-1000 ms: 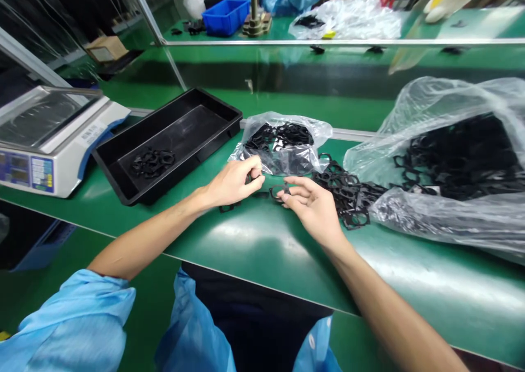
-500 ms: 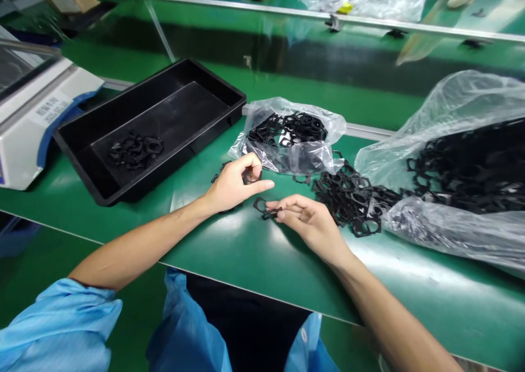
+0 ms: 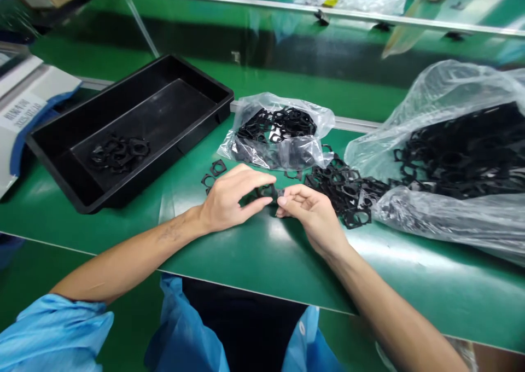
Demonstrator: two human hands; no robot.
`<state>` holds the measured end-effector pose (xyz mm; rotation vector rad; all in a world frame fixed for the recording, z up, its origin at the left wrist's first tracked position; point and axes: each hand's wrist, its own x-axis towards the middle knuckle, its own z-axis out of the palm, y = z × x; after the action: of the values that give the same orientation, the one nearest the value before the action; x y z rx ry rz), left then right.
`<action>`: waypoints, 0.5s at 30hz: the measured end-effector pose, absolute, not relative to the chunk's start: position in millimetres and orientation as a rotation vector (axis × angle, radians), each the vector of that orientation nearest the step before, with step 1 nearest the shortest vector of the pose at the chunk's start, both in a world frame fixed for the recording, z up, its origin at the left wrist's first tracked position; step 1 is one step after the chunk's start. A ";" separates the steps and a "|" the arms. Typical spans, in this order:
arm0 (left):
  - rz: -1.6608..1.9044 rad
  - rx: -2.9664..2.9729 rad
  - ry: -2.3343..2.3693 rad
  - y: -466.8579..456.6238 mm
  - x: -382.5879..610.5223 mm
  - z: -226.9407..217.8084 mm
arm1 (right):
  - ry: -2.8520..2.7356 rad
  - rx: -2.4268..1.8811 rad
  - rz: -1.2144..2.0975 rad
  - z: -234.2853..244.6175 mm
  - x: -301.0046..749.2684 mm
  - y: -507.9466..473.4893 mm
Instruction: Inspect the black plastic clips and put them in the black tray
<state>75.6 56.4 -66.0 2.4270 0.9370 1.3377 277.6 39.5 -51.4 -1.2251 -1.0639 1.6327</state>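
My left hand (image 3: 232, 197) and my right hand (image 3: 308, 210) meet over the green table (image 3: 254, 251), fingertips pinched together on a small black ring-shaped part (image 3: 269, 191) between them. Just right of my right hand lies a loose pile of the same black parts (image 3: 346, 189). Two more black parts (image 3: 213, 174) lie on the table left of my left hand. A small clear bag of parts (image 3: 276, 131) sits just beyond my hands.
A black tray (image 3: 82, 189) with several parts (image 3: 117, 152) in it stands at the left. A white scale (image 3: 24, 106) is at the far left edge. A large clear bag of black parts (image 3: 451, 153) fills the right. A metal rail (image 3: 353, 123) crosses behind.
My hands have closed together: the left hand's fingers came onto the black part that the right hand held out. The camera tilted further down and the scene shifted slightly left.
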 end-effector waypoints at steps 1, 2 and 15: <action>1.302 2.466 0.893 55.5 76.4 -66.4 | -1.058 -1.214 1.650 -50.8 277.4 39.2; 1.264 2.483 0.872 54.7 77.2 -67.0 | -1.052 -1.203 1.662 -50.0 277.3 39.1; 1.186 2.250 0.943 49.8 80.9 -67.7 | -0.987 -1.141 1.773 -45.8 278.6 37.8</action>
<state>80.9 49.8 -67.7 2.2498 0.9428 1.1864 278.6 37.8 -45.8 -1.1410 -0.9871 1.7730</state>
